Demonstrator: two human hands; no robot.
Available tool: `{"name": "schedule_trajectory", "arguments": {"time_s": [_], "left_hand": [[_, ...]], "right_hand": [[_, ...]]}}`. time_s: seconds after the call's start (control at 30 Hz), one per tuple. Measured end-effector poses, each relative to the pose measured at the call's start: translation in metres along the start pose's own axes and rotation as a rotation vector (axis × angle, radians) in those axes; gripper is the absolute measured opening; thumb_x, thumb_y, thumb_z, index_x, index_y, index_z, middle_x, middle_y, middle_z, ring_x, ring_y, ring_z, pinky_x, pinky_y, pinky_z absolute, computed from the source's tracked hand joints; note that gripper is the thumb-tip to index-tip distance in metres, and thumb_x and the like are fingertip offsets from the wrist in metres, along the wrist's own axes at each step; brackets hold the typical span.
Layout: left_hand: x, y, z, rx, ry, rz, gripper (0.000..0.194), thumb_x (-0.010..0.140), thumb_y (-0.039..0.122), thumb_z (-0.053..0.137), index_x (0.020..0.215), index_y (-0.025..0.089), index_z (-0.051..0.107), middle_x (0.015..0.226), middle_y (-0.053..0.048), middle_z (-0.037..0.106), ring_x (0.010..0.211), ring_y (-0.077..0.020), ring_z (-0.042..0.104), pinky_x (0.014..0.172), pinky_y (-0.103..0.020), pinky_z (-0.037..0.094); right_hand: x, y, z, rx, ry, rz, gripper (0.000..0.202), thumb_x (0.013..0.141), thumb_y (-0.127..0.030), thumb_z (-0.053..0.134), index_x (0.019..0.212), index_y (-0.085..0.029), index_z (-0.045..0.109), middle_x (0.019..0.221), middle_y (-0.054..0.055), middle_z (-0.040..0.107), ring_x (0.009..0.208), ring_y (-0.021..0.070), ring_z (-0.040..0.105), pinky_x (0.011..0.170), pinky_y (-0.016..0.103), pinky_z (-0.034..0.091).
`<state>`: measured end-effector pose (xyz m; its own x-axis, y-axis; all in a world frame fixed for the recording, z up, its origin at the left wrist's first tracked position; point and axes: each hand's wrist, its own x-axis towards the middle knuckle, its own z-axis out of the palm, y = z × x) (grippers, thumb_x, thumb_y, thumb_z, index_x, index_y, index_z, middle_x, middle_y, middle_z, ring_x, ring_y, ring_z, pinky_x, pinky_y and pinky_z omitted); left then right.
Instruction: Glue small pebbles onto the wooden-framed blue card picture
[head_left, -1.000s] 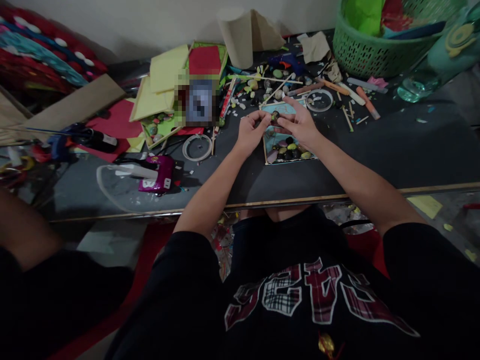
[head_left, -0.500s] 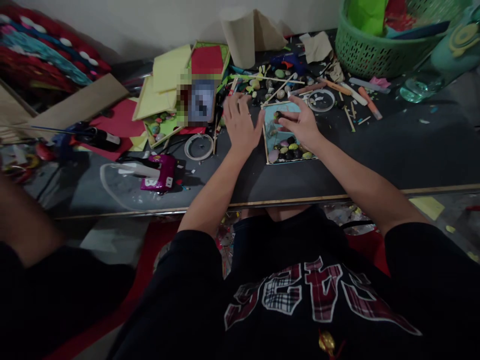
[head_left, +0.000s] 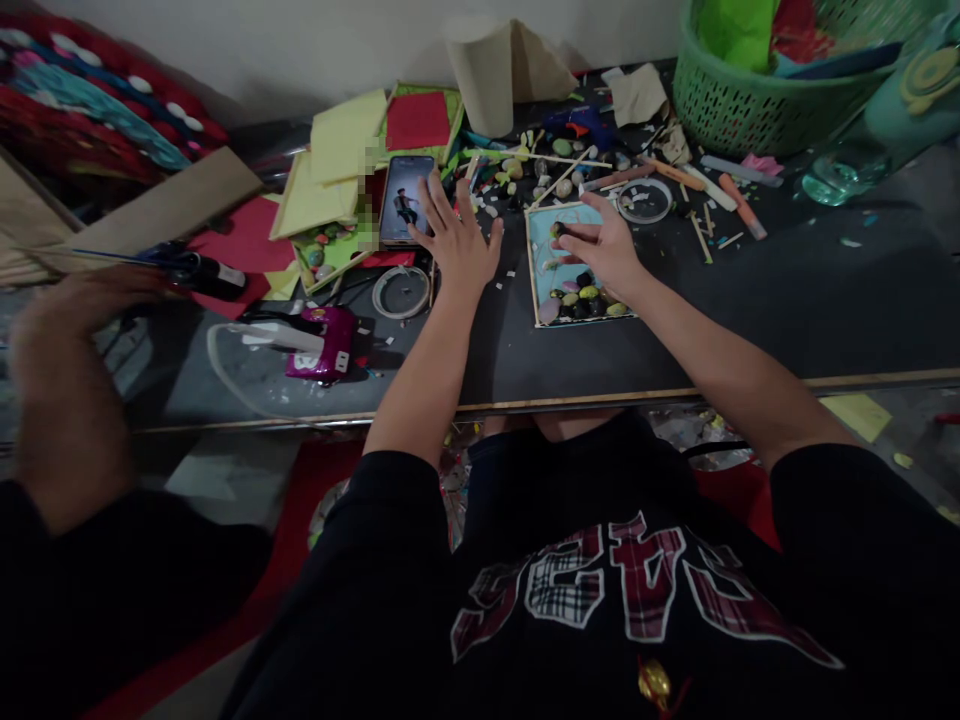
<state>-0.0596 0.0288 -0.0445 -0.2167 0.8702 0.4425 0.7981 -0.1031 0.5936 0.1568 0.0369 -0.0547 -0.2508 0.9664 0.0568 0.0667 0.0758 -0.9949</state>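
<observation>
My left hand (head_left: pixel 459 240) is spread open, its fingertips at the right edge of a phone (head_left: pixel 403 205) with a lit screen. Whether they touch the phone I cannot tell. My right hand (head_left: pixel 611 248) pinches a small dark pebble (head_left: pixel 557 230) between thumb and fingers. Below that pebble lies a light-blue panel (head_left: pixel 541 238) with thin wooden strips along its edges. Along the panel's near side sit several pebbles (head_left: pixel 589 298), black, yellow-green and pale purple, partly covered by my right hand.
Behind the panel lie loose pebbles (head_left: pixel 541 170), sticks and a blue glue gun (head_left: pixel 581 125). A green basket (head_left: pixel 750 105) and a bottle (head_left: pixel 847 165) stand at the right. Left are tape rolls (head_left: pixel 401 292), a purple device (head_left: pixel 322 345) and another person's arm (head_left: pixel 67 400).
My left hand has moved left from beside the panel to the phone, and the screen shows a different picture. The other person's hand now reaches over the table. My right hand stays put.
</observation>
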Motion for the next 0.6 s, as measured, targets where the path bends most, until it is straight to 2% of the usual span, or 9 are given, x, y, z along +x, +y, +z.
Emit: {"name": "schedule_trajectory", "arguments": {"time_s": [0.1, 0.2, 0.37, 0.43, 0.6], "left_hand": [[0.000, 0.000, -0.001, -0.017, -0.037, -0.006, 0.075, 0.080, 0.067, 0.055, 0.145, 0.031, 0.045, 0.165, -0.004, 0.029, 0.159, -0.0264, -0.006, 0.124, -0.062, 0.010], [-0.003, 0.009, -0.006, -0.035, -0.068, 0.013, 0.077, 0.080, 0.065, 0.053, 0.148, 0.030, 0.041, 0.165, -0.003, 0.028, 0.158, -0.0241, -0.008, 0.121, -0.063, 0.016], [-0.013, 0.029, -0.010, -0.001, -0.138, 0.075, 0.075, 0.073, 0.058, 0.054, 0.143, 0.036, 0.036, 0.159, 0.001, 0.040, 0.158, -0.0217, -0.010, 0.121, -0.069, 0.015], [-0.016, 0.035, -0.010, 0.031, -0.170, 0.090, 0.073, 0.071, 0.054, 0.055, 0.140, 0.040, 0.034, 0.159, 0.002, 0.040, 0.157, -0.0200, -0.010, 0.120, -0.071, 0.017], [-0.017, 0.035, -0.007, -0.023, -0.144, 0.100, 0.064, 0.084, 0.057, 0.050, 0.143, 0.033, 0.045, 0.164, 0.000, 0.031, 0.159, -0.0267, 0.000, 0.125, -0.061, 0.008]], "right_hand": [[0.001, 0.001, 0.000, -0.010, -0.011, -0.004, 0.086, 0.087, -0.046, 0.070, 0.155, -0.034, 0.018, 0.134, 0.010, 0.062, 0.117, 0.0281, 0.067, 0.096, 0.050, 0.061], [0.002, 0.003, 0.000, 0.006, 0.010, -0.007, 0.084, 0.088, -0.044, 0.069, 0.154, -0.033, 0.018, 0.132, 0.010, 0.063, 0.114, 0.0267, 0.068, 0.096, 0.049, 0.062], [0.002, 0.002, 0.001, 0.012, 0.030, 0.008, 0.084, 0.087, -0.045, 0.069, 0.153, -0.033, 0.019, 0.129, 0.009, 0.065, 0.113, 0.0265, 0.069, 0.098, 0.050, 0.060], [0.002, 0.001, 0.001, 0.002, 0.025, 0.012, 0.086, 0.086, -0.049, 0.069, 0.153, -0.034, 0.018, 0.128, 0.009, 0.065, 0.114, 0.0272, 0.068, 0.098, 0.051, 0.060], [0.001, 0.000, 0.001, -0.015, 0.011, -0.004, 0.084, 0.087, -0.050, 0.068, 0.153, -0.033, 0.019, 0.128, 0.009, 0.064, 0.113, 0.0261, 0.068, 0.097, 0.048, 0.061]]}}
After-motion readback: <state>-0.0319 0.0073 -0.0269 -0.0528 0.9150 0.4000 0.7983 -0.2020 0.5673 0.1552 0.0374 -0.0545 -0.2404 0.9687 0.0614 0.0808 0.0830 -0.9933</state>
